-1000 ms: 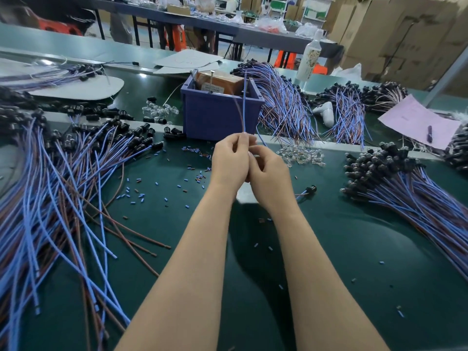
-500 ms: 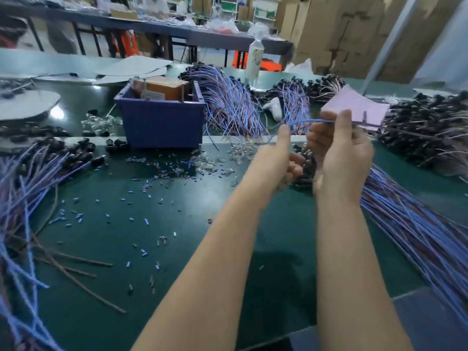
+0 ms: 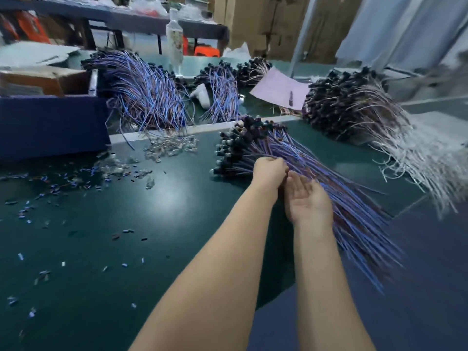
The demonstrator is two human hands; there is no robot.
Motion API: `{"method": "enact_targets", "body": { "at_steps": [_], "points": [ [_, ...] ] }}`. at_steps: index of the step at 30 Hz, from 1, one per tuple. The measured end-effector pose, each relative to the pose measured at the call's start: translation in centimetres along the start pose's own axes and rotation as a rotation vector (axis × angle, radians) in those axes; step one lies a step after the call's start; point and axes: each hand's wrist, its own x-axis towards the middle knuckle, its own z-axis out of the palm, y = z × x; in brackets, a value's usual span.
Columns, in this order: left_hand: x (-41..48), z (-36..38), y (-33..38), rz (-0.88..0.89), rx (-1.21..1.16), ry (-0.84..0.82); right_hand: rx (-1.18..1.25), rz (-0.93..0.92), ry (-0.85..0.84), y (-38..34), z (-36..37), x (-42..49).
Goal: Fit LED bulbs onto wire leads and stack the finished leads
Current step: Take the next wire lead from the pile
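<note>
Your left hand (image 3: 269, 171) curled over lead pile (image 3: 342, 198), grip unclear; right hand (image 3: 307, 202) fingers loose, palm up. Snag wires pulling away, pile drags off table (image 3: 177, 211) edge.

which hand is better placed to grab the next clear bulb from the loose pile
Probably left. The left hand is nearer the clear bulbs, which lie to its left, though its fingers are curled. The right hand lies palm up over the finished leads, farther away.
</note>
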Motion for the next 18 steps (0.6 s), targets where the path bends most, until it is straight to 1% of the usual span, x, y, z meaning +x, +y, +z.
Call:
{"method": "enact_targets", "body": {
  "at_steps": [2, 5, 7, 9, 11, 13, 15, 17, 18],
  "points": [
    [0.2, -0.4, -0.3, -0.006, -0.055, 0.010, -0.024, -0.001, 0.028, 0.4, 0.0, 0.2],
    [0.1, -0.9, -0.2, 0.009, 0.019, 0.035, -0.038, -0.012, 0.051, 0.8, 0.6, 0.0],
    [0.1, -1.8, 0.0, 0.036, 0.121, 0.057, -0.089, -0.022, 0.074, 1.5, 1.0, -0.4],
    [-0.2, -3.2, 0.3, 0.081, 0.273, 0.106, -0.155, -0.036, 0.086, 2.5, 1.7, -1.2],
    [-1.1, -5.0, 1.2, 0.158, 0.448, 0.185, -0.229, -0.059, 0.068, 3.9, 2.6, -2.0],
    [-2.2, -7.1, 2.3, 0.230, 0.538, 0.258, -0.291, -0.081, 0.020, 5.5, 3.7, -2.7],
    [-3.5, -9.4, 3.6, 0.303, 0.511, 0.308, -0.343, -0.078, -0.046, 7.4, 4.9, -3.6],
    [-5.2, -12.1, 5.1, 0.398, 0.362, 0.379, -0.401, -0.071, -0.149, 9.8, 6.4, -5.0],
    [-6.2, -13.6, 6.0, 0.446, 0.275, 0.435, -0.454, -0.075, -0.227, 11.3, 7.1, -5.9]
  ]
}}
